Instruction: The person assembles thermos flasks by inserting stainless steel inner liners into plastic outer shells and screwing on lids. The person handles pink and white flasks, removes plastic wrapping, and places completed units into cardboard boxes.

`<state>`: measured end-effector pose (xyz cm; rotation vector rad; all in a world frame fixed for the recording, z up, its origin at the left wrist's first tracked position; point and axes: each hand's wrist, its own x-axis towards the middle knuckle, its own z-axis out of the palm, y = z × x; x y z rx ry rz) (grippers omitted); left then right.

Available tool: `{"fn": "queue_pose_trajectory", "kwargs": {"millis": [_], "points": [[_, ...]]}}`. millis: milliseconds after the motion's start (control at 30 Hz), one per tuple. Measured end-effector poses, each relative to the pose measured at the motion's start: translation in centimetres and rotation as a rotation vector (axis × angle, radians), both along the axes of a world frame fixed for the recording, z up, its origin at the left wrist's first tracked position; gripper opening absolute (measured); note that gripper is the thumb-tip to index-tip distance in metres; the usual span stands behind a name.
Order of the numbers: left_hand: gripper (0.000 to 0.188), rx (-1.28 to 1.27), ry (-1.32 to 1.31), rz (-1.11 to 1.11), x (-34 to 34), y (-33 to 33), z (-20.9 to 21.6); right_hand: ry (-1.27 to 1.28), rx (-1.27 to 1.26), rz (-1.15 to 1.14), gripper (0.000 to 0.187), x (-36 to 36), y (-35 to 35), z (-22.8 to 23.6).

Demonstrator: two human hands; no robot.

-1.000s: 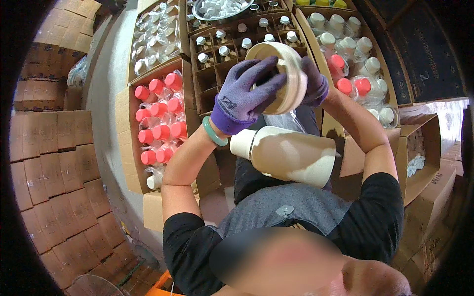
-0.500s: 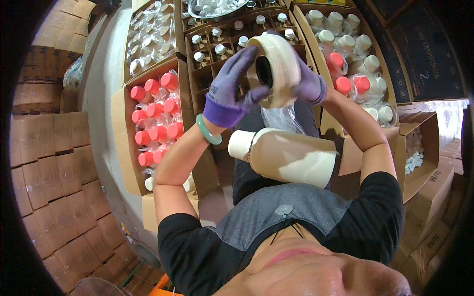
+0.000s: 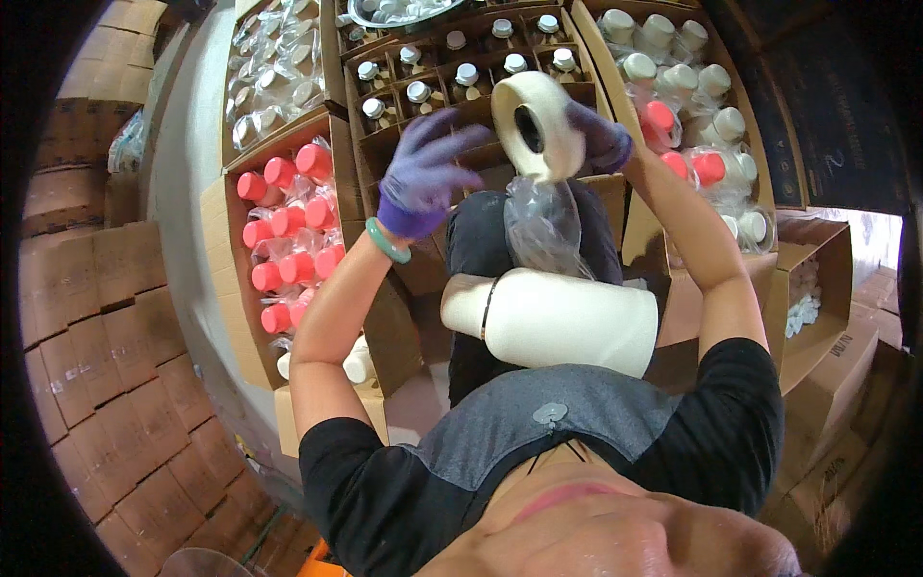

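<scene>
My right hand (image 3: 601,139), in a purple glove, grips a wide cream roll of tape (image 3: 550,106) by its far right side. Its round core hole faces left. My gloved left hand (image 3: 428,173) is spread open in the air left of the roll, holding nothing, its fingers somewhat blurred. Below the roll is a crumpled clear plastic bag (image 3: 543,226) over my lap; whether it touches the roll I cannot tell. Across my thighs lies a large white bottle (image 3: 572,317), its narrower capped end pointing left, with a thin dark ring between cap and body.
Ahead stands a divided carton (image 3: 409,130) with white-capped bottles. Cartons of red-capped bottles (image 3: 288,221) and wrapped white-capped bottles (image 3: 678,77) flank me. A metal bowl (image 3: 404,17) sits at the far edge. Stacked boxes (image 3: 106,288) line the left.
My left hand has let go of the tape roll and moved left, fingers spreading. The roll stays in my right hand, turned so that its flat side shows more. More of the plastic bag shows.
</scene>
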<state>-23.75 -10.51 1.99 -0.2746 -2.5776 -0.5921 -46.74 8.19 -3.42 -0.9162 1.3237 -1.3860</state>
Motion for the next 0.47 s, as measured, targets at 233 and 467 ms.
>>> {"fn": "queue_pose_trajectory", "kwargs": {"millis": [233,467], "points": [[0.038,0.063,-0.365,0.515,-6.1,-13.2,-19.9,1.356,0.68,0.156,0.123,-2.1,-4.2,-12.0],[0.079,0.089,-0.889,1.0,-17.4,-19.9,-24.3,1.346,0.802,0.203,0.116,-1.5,-7.4,-12.9]]}}
